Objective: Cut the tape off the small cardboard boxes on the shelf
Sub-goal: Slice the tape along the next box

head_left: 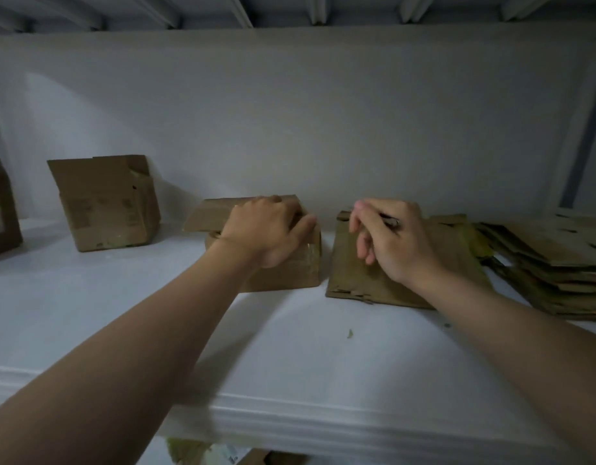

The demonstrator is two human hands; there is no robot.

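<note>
Two bare forearms reach over the lip of the white shelf (290, 417). The left hand (273, 229) grips the top of a small cardboard box (283, 278), fingers curled over its far edge and thumb on the right side. Just beside it, the right hand (390, 243) hovers over a flattened box (353, 280), pinching a slim metallic tool (392, 222), probably the cutter. A glossy tape strip (310, 260) shows on the held box's front. A good cut likely means pinning the box firmly and drawing the blade along the seam, away from the thumb. Farther back are an opened box (105, 209) and a flattened stack (551, 263). The blade tip is hidden, and the right fingers are blurred.
</note>
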